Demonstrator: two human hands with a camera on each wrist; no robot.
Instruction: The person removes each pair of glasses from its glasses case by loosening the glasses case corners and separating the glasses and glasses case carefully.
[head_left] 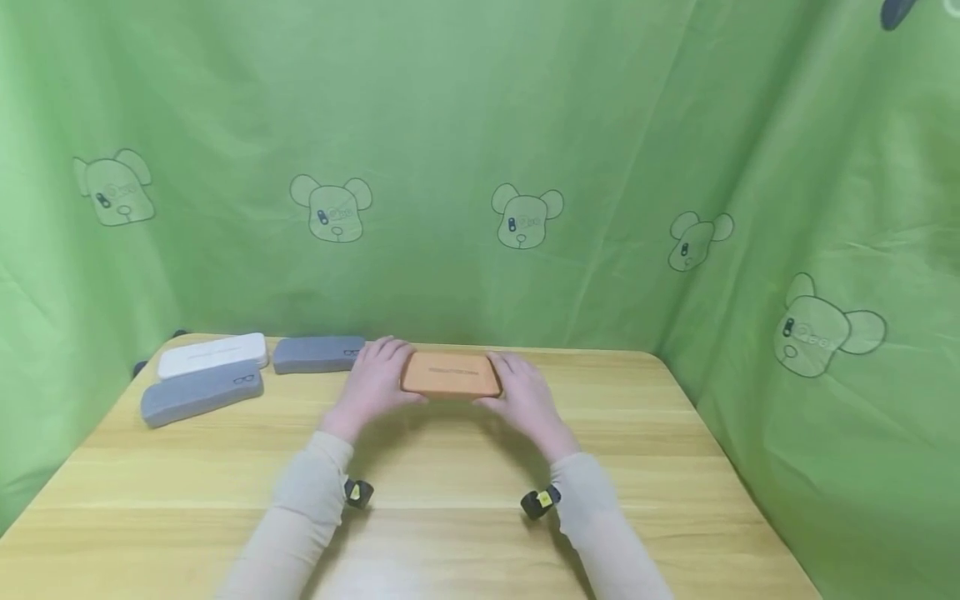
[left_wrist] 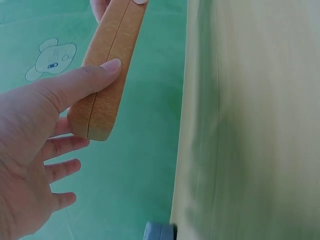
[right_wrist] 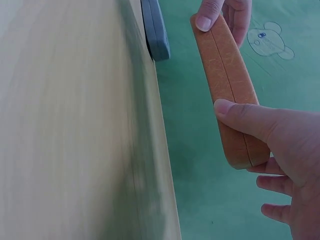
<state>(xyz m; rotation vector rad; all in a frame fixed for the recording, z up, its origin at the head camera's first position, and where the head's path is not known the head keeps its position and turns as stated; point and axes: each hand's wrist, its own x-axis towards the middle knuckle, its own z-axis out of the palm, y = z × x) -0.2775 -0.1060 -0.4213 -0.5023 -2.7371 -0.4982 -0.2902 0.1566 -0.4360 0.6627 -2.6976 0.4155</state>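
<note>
An orange-brown glasses case [head_left: 452, 374] is held up above the far part of the table, closed, with a line of dark print on its lid. My left hand [head_left: 378, 379] grips its left end, thumb [left_wrist: 107, 70] on the near long side and fingers behind. At the other end my right hand [head_left: 525, 396] holds it the same way, its thumb [right_wrist: 230, 108] lying across the near side by the seam. Both wrist views show the case raised off the tabletop, its seam closed along the side.
Back left on the wooden table [head_left: 442, 533] lie a white case [head_left: 212, 355], a grey glasses case [head_left: 202, 394] overlapping it in view, and another grey case [head_left: 315, 355] close to my left hand. A green curtain [head_left: 427, 125] with bear heads hangs behind and along the sides.
</note>
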